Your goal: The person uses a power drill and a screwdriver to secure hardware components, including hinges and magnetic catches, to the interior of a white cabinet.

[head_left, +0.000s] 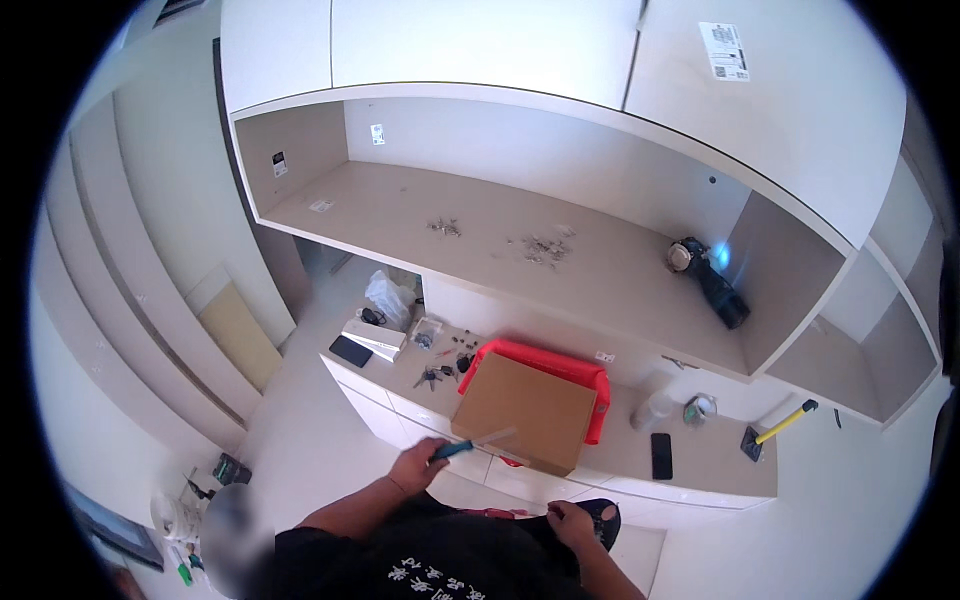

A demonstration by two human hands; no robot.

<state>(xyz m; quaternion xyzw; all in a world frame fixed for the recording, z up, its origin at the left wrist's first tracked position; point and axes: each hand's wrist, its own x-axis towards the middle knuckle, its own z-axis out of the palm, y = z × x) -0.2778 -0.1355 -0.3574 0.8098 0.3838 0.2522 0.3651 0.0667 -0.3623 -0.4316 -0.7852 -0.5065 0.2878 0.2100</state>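
Note:
My left hand (415, 466) is closed around the teal handle of a hand tool with a pale flat blade (453, 450). The blade points right, over the lower left part of a brown cardboard box (525, 412); whether it touches the box I cannot tell. The box lies tilted on a bright red case or bag (545, 363) on the lower counter. My right hand (572, 523) is held close to my body with its fingers curled, beside a dark rounded item (604, 518). What its fingers hold, if anything, is hidden.
Left of the box lie keys (432, 376), a black phone (351, 350), a white box (374, 338) and a plastic bag (390, 298). To the right are another phone (661, 456), a jar (700, 409) and a yellow-handled tool (787, 423). A black power tool (712, 283) and small hardware (545, 250) occupy the shelf above.

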